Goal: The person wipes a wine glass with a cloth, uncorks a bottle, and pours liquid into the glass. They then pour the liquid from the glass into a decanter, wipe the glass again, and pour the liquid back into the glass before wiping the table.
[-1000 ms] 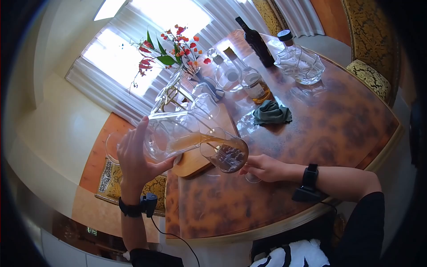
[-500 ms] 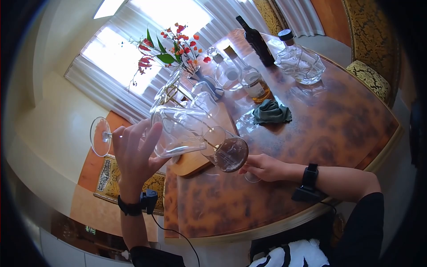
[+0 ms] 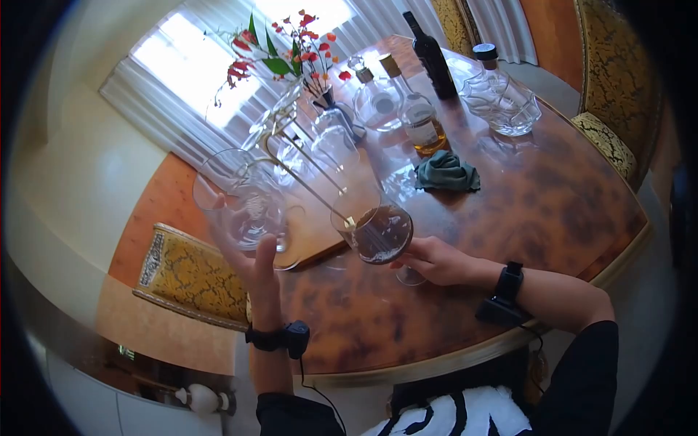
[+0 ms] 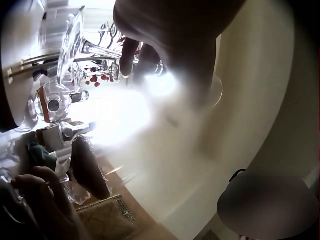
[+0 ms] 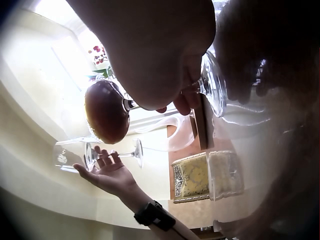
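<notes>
My left hand [image 3: 251, 265] holds an empty clear stemmed glass [image 3: 254, 211] over the table's left side; in the right wrist view its stem [image 5: 125, 155] passes among the fingers of that hand [image 5: 117, 181]. With my right hand [image 3: 443, 263] I grip the stem of a round glass [image 3: 385, 236] holding brown liquid, its bowl tilted to the left. From the right wrist, the bowl [image 5: 106, 112] shows on one side of that hand [image 5: 155, 65] and the clear foot [image 5: 215, 85] on the other. The two glasses are apart.
A gold-coloured rack [image 3: 294, 163] and more glassware stand on a wooden board [image 3: 320, 236]. Behind are a flower vase [image 3: 331, 112], an amber-liquid bottle [image 3: 422, 127], a dark bottle [image 3: 434, 65], a clear decanter [image 3: 502, 102] and a green cloth [image 3: 447, 172]. A patterned chair [image 3: 196, 276] is at left.
Brown liquid poured from the left glass a second ago; the stream has ended. My left hand has turned and drawn that glass away from the other. The right hand keeps its grip.
</notes>
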`<state>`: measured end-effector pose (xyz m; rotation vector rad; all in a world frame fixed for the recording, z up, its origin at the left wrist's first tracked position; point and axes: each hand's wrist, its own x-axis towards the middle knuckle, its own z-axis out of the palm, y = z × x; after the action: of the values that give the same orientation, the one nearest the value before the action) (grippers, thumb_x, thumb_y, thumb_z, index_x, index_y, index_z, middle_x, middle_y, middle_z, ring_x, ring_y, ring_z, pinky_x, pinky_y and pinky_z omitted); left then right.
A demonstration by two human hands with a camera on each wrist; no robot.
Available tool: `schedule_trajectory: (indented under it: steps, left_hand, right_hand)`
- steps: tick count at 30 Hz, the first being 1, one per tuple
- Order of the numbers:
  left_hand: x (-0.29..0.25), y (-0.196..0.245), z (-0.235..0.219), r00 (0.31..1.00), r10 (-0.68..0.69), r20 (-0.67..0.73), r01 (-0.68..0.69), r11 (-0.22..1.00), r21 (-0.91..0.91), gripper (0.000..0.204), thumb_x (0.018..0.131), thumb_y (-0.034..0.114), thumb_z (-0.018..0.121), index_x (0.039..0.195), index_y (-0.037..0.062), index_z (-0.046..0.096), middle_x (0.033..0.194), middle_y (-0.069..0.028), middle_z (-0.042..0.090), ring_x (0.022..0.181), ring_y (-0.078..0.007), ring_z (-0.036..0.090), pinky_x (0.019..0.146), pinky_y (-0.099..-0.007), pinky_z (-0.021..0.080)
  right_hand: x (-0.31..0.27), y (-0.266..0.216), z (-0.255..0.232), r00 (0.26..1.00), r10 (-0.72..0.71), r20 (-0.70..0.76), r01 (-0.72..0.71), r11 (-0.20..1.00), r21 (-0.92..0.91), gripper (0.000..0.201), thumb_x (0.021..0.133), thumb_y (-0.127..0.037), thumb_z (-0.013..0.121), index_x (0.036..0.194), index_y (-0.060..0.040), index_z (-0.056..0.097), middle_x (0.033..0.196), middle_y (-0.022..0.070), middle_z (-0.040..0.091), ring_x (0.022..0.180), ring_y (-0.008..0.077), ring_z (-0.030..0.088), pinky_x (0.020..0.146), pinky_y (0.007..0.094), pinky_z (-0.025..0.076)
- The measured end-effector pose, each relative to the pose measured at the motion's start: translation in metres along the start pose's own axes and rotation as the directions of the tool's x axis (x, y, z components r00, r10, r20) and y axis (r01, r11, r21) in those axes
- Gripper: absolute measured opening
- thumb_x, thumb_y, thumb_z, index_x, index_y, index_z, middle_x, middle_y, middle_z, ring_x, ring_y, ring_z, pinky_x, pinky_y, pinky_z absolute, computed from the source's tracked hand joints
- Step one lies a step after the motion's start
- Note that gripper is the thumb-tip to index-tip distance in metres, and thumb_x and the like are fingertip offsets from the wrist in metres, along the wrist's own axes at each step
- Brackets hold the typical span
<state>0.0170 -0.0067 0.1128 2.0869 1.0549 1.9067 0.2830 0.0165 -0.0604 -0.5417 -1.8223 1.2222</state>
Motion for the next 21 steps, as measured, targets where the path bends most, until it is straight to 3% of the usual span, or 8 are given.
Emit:
schedule_trajectory:
  steps: [5,7,12,13,15,18,20,21]
  left_hand:
    - [-0.044,-0.028,0.006,0.98,-0.196,-0.029,0.179,0.937,-0.301,0.097,0.087,0.055,0.074,0.15,-0.001,0.028,0.119,-0.0188,0.057,0.085,-0.0284,0.069,0.079,-0.0398,0.059]
    - [-0.055,-0.035,0.009,0.971,-0.235,-0.042,0.213,0.932,-0.292,0.096,0.087,0.055,0.074,0.15,-0.0012,0.028,0.12,-0.0193,0.057,0.084,-0.0285,0.069,0.079,-0.0396,0.059]
    - [-0.081,-0.054,0.006,0.947,-0.313,-0.073,0.283,0.92,-0.271,0.095,0.086,0.054,0.075,0.147,-0.0026,0.03,0.138,-0.0202,0.045,0.097,-0.0288,0.066,0.08,-0.0406,0.06]
    - [-0.083,-0.056,0.005,0.944,-0.32,-0.078,0.287,0.916,-0.281,0.095,0.086,0.054,0.075,0.147,-0.0026,0.03,0.138,-0.0202,0.045,0.097,-0.0288,0.066,0.08,-0.0406,0.06]
    - [-0.085,-0.061,0.004,0.947,-0.294,-0.131,0.269,0.947,-0.178,0.103,0.083,0.067,0.071,0.149,-0.0007,0.028,0.113,-0.017,0.063,0.088,-0.0228,0.068,0.082,-0.037,0.054]
    - [-0.092,-0.069,-0.001,0.949,-0.292,-0.118,0.272,0.949,-0.157,0.103,0.083,0.066,0.073,0.149,0.0005,0.029,0.11,-0.0169,0.063,0.087,-0.0224,0.067,0.08,-0.036,0.053]
    - [-0.095,-0.07,-0.003,0.939,-0.308,-0.153,0.283,0.945,-0.163,0.101,0.083,0.065,0.073,0.149,0.001,0.03,0.109,-0.0174,0.064,0.091,-0.0229,0.067,0.083,-0.0366,0.054]
    - [-0.093,-0.069,-0.005,0.947,-0.29,-0.137,0.275,0.954,-0.118,0.1,0.083,0.064,0.073,0.149,0.0011,0.031,0.11,-0.0176,0.063,0.094,-0.0234,0.066,0.085,-0.0369,0.055]
  right_hand:
    - [0.0,0.0,-0.004,0.999,-0.006,-0.045,0.004,0.999,-0.043,0.022,0.103,-0.013,0.054,0.122,-0.0031,0.06,0.099,0.012,0.074,0.095,0.0234,0.072,0.086,0.036,0.054]
    - [0.0,-0.003,-0.009,0.993,0.088,-0.08,-0.088,0.996,0.011,0.024,0.102,-0.007,0.057,0.124,-0.0013,0.063,0.105,0.0104,0.073,0.1,0.0164,0.069,0.089,0.0335,0.053]
    - [0.002,-0.004,-0.021,0.984,0.139,-0.111,-0.154,0.978,-0.142,0.022,0.101,-0.008,0.058,0.121,-0.0012,0.065,0.103,0.01,0.074,0.099,0.0162,0.069,0.089,0.0337,0.053]
    - [0.002,-0.002,-0.022,0.988,0.087,-0.128,-0.108,0.979,-0.173,0.021,0.1,-0.01,0.06,0.119,-0.0017,0.065,0.099,0.0121,0.074,0.094,0.0196,0.07,0.083,0.0346,0.054]
    - [0.0,-0.004,-0.027,0.988,0.05,-0.145,-0.083,0.97,-0.228,0.021,0.1,-0.012,0.061,0.117,-0.0022,0.066,0.096,0.0143,0.075,0.088,0.0231,0.072,0.078,0.0354,0.055]
    - [-0.001,-0.018,-0.04,0.993,0.083,-0.078,-0.1,0.963,-0.251,0.028,0.095,-0.009,0.064,0.121,-0.0019,0.064,0.105,0.018,0.072,0.098,0.0275,0.07,0.086,0.0372,0.053]
    - [0.003,-0.025,-0.057,0.985,-0.155,-0.069,0.095,0.838,-0.537,0.038,0.088,-0.006,0.065,0.125,-0.0016,0.061,0.118,0.0221,0.066,0.11,0.0339,0.063,0.096,0.0407,0.049]
    - [0.001,-0.029,-0.064,0.983,-0.043,-0.181,-0.062,0.839,-0.541,0.046,0.082,-0.004,0.064,0.128,-0.0018,0.059,0.129,0.0237,0.059,0.118,0.0379,0.057,0.104,0.0436,0.044]
